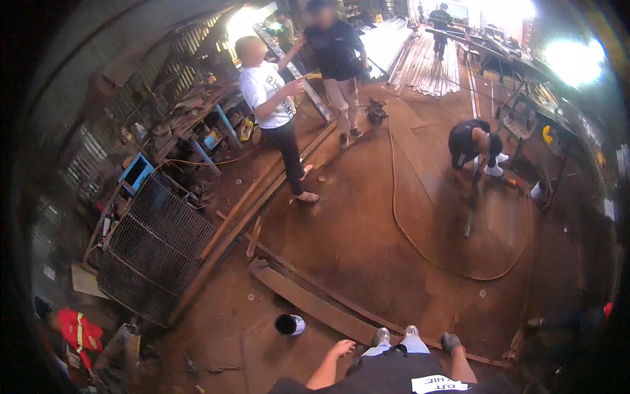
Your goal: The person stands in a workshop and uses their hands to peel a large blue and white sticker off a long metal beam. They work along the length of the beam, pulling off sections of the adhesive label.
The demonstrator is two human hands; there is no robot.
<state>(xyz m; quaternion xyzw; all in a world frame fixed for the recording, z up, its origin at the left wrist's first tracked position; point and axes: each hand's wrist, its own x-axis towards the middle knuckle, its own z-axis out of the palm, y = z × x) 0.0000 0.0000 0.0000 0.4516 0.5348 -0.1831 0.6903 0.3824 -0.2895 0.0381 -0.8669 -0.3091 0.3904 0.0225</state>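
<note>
My left hand (341, 349), bare, hangs beside my left thigh with its fingers loosely apart and nothing seen in it. At my right side is my right hand (451, 341), which looks covered by a dark grey glove. Its fingers are too small and dark to tell whether they are closed. To the left of my left hand, an open dark can (289, 324) with a pale label stands on the floor. A long flat strip (312, 299) lies just ahead of my shoes (396, 333), and I see neither hand touching it.
A cable (395, 210) loops across the brown floor. One person (474, 146) bends low at the right; two people (272, 98) stand at the far left. A metal grille (157, 243) and long beams (262, 190) lie left. Pale metal lengths (426, 69) lie far back.
</note>
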